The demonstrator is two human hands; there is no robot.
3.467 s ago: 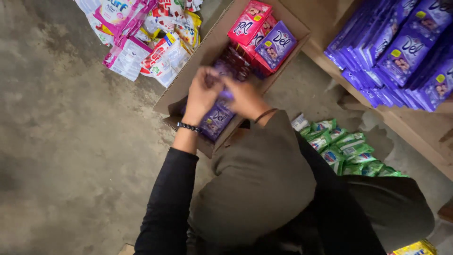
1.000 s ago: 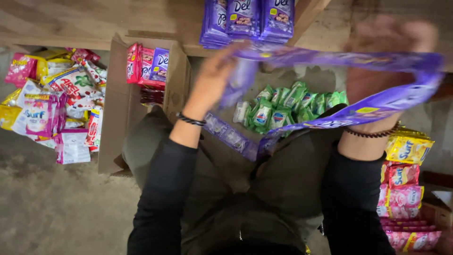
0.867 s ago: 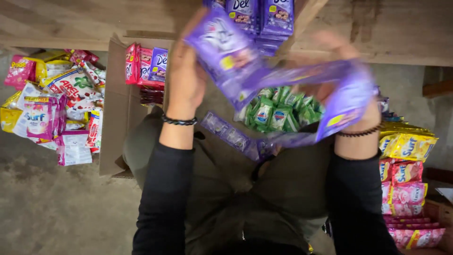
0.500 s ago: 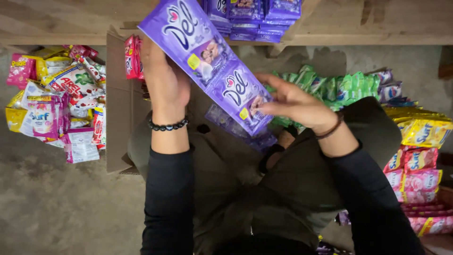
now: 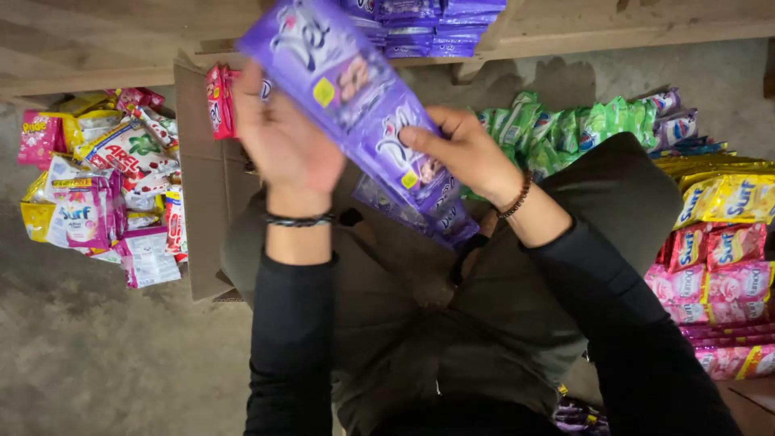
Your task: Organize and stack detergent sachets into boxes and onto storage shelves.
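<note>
Gripping the purple sachet strip (image 5: 367,121), left hand (image 5: 286,145) and right hand (image 5: 464,149) raised.

floor (image 5: 97,363): concrete | mixed sachet heap (image 5: 97,190) (left) | cardboard box (image 5: 206,194) | green sachets (image 5: 565,129) | shelf (image 5: 646,24): purple packs (image 5: 428,24)

Dim, even indoor light; soft shadows under shelf; slight motion blur, colours vivid

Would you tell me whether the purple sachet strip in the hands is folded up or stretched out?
Folded: the purple sachet strip lies doubled in layers between the left hand and right hand, its lower end bunched.
</note>
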